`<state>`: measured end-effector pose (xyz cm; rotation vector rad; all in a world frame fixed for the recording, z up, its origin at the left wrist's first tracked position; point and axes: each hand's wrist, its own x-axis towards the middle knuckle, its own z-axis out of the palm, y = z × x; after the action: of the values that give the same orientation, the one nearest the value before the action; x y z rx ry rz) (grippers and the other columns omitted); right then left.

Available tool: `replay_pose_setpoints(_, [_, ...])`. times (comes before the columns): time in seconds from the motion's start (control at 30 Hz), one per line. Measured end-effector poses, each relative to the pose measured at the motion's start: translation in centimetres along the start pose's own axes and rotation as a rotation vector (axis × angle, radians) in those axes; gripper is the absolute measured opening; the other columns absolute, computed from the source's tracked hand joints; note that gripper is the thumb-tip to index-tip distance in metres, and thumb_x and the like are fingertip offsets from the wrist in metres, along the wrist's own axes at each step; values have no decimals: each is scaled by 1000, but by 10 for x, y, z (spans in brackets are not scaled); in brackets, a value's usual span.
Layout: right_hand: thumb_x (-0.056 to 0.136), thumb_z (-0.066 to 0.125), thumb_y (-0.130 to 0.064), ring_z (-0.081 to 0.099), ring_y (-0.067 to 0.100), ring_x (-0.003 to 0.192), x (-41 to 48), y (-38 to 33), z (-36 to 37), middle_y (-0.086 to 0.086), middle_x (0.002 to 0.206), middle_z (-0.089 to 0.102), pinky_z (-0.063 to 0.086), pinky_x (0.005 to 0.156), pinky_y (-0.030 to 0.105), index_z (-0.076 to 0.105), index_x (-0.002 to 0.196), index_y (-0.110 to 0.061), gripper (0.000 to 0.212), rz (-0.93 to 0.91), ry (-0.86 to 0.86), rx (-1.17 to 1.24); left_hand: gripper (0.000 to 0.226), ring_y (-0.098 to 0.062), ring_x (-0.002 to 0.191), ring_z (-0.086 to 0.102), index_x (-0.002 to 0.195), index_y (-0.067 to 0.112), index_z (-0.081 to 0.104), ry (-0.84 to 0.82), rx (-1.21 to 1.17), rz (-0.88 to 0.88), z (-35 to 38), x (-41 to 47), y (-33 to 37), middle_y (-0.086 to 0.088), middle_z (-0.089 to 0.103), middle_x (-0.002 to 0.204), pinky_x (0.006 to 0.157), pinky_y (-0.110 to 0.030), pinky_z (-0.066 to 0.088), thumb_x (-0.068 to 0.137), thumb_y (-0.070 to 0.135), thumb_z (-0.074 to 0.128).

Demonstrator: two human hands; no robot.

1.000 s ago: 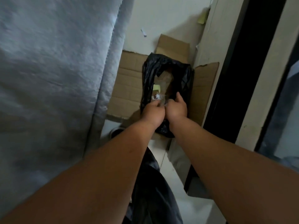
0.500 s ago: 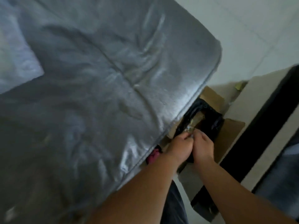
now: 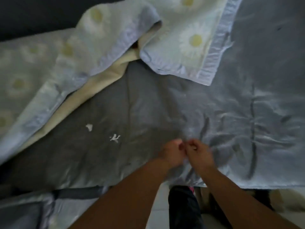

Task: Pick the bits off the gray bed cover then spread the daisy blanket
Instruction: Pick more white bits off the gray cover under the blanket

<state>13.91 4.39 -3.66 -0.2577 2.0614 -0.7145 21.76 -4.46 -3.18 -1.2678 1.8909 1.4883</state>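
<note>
The gray bed cover (image 3: 148,103) fills most of the view, wrinkled on the right. Two white bits lie on it left of my hands: one bit (image 3: 89,127) farther left and a stringy bit (image 3: 114,138) closer. The daisy blanket (image 3: 69,52) is bunched across the top and left, with a folded corner (image 3: 189,47) lying on the cover. My left hand (image 3: 172,152) and my right hand (image 3: 198,152) hover together above the cover near its front edge, fingers curled and fingertips touching. Nothing shows in either hand; the picture is blurred.
The bed's front edge (image 3: 247,185) runs across the lower right. Below it I see pale floor (image 3: 160,204) and my dark trouser leg (image 3: 183,207). A dark area lies beyond the blanket at the top left.
My view swung from the black bag in the cardboard box beside the bed to the bed top. Both hands left the bag and now hover over the gray cover.
</note>
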Motion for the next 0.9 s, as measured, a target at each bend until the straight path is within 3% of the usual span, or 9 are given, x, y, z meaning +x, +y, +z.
replay_pose_setpoints(0.13, [89,60,-26,66,27,95,5,-45,73,7,102,73,47,81,29,65,96,-23,9,-204,-278,-383,12,-39,100,64,91,3,64,223,-64,-75,-62,-26,-74,-24,70,102,86,-43,49,88,13,57])
replay_pose_setpoints(0.2, [89,55,-19,64,31,101,1,-66,110,11,106,71,45,82,30,65,100,-20,15,-300,-347,-505,14,-34,103,64,96,7,65,333,-85,-143,-87,-36,-114,-18,70,107,90,-36,48,85,12,58])
replay_pose_setpoints(0.37, [80,68,-19,66,29,95,-4,-106,188,9,99,72,45,75,28,68,96,-18,16,-361,-330,-453,16,-35,100,65,97,13,58,404,-129,-180,-137,-41,-179,-16,69,103,88,-39,50,84,20,61])
replay_pose_setpoints(0.47, [79,69,-17,63,26,97,-1,-113,225,8,109,65,42,79,24,65,103,-21,25,-401,-305,-445,28,-37,96,66,105,16,53,434,-126,-165,-162,-41,-207,-17,70,100,84,-44,52,82,25,64])
replay_pose_setpoints(0.6, [77,69,-6,62,26,99,15,-110,258,12,118,57,43,89,22,66,112,-16,37,-455,-218,-457,54,-38,109,60,124,16,49,589,7,-145,-206,-25,-238,-17,62,120,96,-46,49,75,22,71])
replay_pose_setpoints(0.67, [78,69,-8,64,24,98,23,-106,270,9,112,66,44,89,22,71,107,-18,31,-436,-145,-453,63,-35,110,59,130,20,44,631,-33,-124,-227,-14,-251,-15,57,123,96,-38,48,74,24,73])
replay_pose_setpoints(0.73, [80,69,-16,67,19,89,27,-102,277,1,91,74,50,80,22,76,93,-23,17,-392,-58,-422,65,-28,102,62,131,26,40,590,-104,-104,-238,-5,-257,-12,61,116,86,-31,45,75,28,73])
replay_pose_setpoints(0.83, [78,73,-20,66,12,67,26,-103,279,-14,58,63,51,61,19,76,76,-25,6,-326,-32,-348,42,-28,95,63,119,25,51,557,-49,-89,-245,6,-254,-9,68,104,81,-32,47,81,32,67])
replay_pose_setpoints(0.9, [76,73,-15,68,15,64,23,-113,281,-10,57,64,58,65,28,76,74,-23,9,-253,-58,-255,21,-30,97,64,103,19,61,580,-34,-79,-250,9,-250,-11,70,102,82,-36,50,85,30,62])
